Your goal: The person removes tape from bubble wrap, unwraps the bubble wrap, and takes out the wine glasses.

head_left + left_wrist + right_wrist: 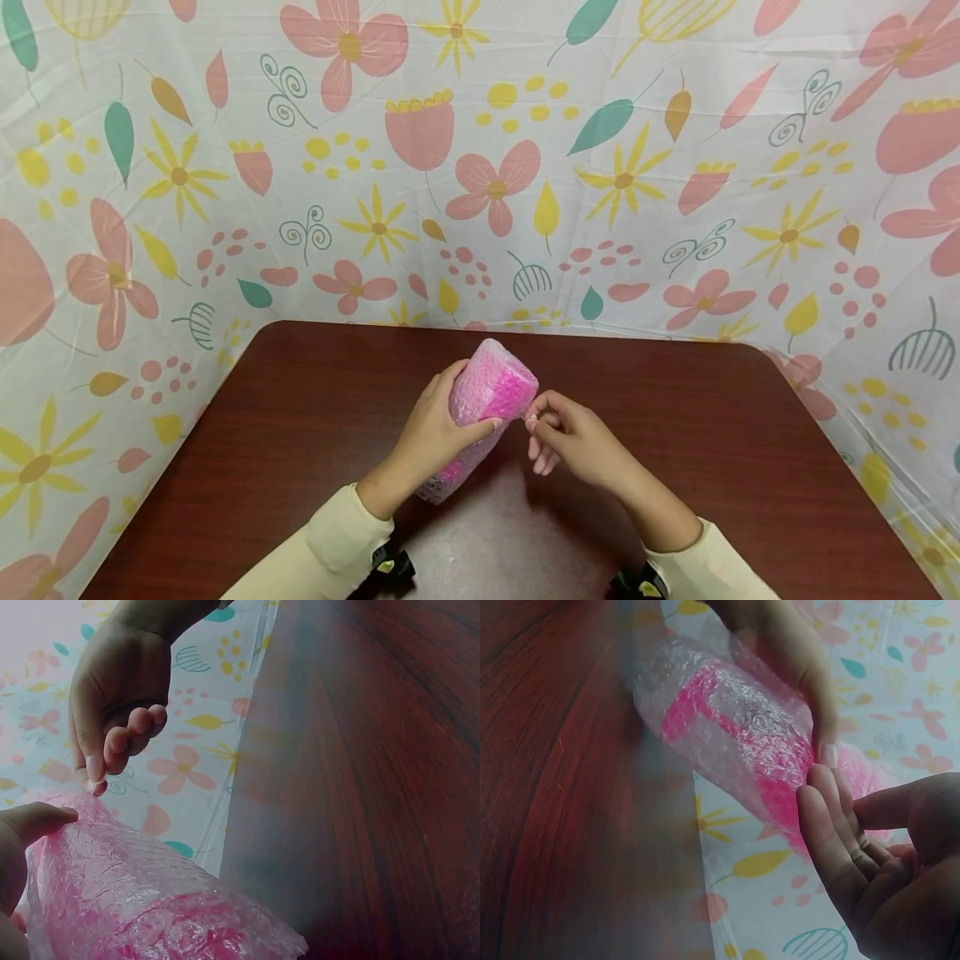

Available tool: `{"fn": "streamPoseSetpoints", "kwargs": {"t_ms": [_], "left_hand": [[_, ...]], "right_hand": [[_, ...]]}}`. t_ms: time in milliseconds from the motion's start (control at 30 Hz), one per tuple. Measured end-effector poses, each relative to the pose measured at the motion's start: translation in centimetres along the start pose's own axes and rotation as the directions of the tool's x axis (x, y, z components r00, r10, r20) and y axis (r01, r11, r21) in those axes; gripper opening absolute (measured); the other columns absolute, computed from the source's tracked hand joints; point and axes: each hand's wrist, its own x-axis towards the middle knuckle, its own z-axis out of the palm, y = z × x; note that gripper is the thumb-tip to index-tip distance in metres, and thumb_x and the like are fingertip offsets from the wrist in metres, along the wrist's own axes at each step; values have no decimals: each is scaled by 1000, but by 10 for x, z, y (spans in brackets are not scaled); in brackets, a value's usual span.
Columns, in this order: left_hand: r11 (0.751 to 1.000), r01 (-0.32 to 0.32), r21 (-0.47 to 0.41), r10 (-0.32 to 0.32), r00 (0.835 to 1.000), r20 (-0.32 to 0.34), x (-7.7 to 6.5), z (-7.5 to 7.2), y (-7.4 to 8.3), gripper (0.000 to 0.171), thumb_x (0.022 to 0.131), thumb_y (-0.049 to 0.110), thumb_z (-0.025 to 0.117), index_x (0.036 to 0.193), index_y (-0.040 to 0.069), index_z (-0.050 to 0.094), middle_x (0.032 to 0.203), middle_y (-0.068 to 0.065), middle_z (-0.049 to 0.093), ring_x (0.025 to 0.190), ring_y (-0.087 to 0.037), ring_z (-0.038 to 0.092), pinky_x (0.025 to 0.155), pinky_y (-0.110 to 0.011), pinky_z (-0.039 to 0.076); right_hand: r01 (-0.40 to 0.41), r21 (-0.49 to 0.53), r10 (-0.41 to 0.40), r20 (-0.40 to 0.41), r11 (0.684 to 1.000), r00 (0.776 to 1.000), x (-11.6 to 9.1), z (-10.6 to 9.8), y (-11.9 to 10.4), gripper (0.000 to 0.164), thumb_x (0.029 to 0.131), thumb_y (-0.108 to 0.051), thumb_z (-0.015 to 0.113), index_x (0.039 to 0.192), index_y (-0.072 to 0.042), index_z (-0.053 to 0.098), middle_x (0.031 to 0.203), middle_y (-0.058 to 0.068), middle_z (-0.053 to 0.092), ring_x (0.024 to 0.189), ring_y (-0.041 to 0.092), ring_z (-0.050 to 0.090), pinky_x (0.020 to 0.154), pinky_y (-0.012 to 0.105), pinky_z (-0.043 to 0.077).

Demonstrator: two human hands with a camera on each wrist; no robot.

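Nearest the camera, at the lower left and lower right of the head view: cream sleeves (315, 542), with black wrist gear (393, 568) at the cuffs. Beyond, just below the centre of the frame, a pink bundle (487, 387) in clear bubble wrap (757, 712), roughly tube-shaped, tilted with its upper end toward the upper right; impossible to tell whether touching the brown table (300, 400) at its lower end. Left hand (435, 421) curled round the bundle from the left, thumb across the front. Right hand (573, 437) at the bundle's right edge, thumb and index fingertip together on a small pale bit (94, 785), perhaps wrap or tape, with the other fingers loosely bent. Behind, across the upper half, a white curtain (495, 108) printed with pink, yellow and green flowers and leaves. Probably light, judging by the one-handed hold; likely soft and springy outside, with contents too hidden to name, so possibly stiff or fragile underneath. Glossy and crinkled, hence perhaps a little slippery and easy to tear at thin edges. Best held round the middle with a broad, gentle grip, without hard squeezing; any loose edge best pinched close to the surface, between fingertips.
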Motion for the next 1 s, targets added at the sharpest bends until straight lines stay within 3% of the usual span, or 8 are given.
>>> {"fn": "streamPoseSetpoints", "kwargs": {"t_ms": [300,433,700,1000], "left_hand": [[1000,-5,1,5,1000,-1,0,0,-1,93,76,41,88,152,19,39,143,-6,52,122,-25,55,100,-50,50],[1000,-10,4,10,1000,4,0,0,-1,93,76,40,88,151,19,39,140,-6,53,119,-24,55,98,-48,50],[1000,-18,11,18,1000,6,0,1,-2,92,76,38,88,151,19,39,137,-7,54,117,-24,56,98,-48,50],[1000,-30,3,30,999,20,-1,2,-2,93,76,38,87,153,19,38,136,-6,55,116,-23,56,97,-47,50]], "right_hand": [[17,28,-17,2,999,1000,1,2,0,16,106,-16,52,109,0,51,88,21,71,88,47,73,67,38,62],[19,19,-20,13,1000,1000,2,2,2,17,105,-16,54,108,0,52,89,21,69,87,45,73,69,37,63],[10,-24,-10,3,1000,1000,1,0,1,14,104,-12,54,109,1,55,78,18,66,67,29,72,62,44,62],[-9,23,10,-31,1000,999,2,2,1,16,104,-11,55,109,4,53,88,26,69,80,41,73,68,37,62]]}}
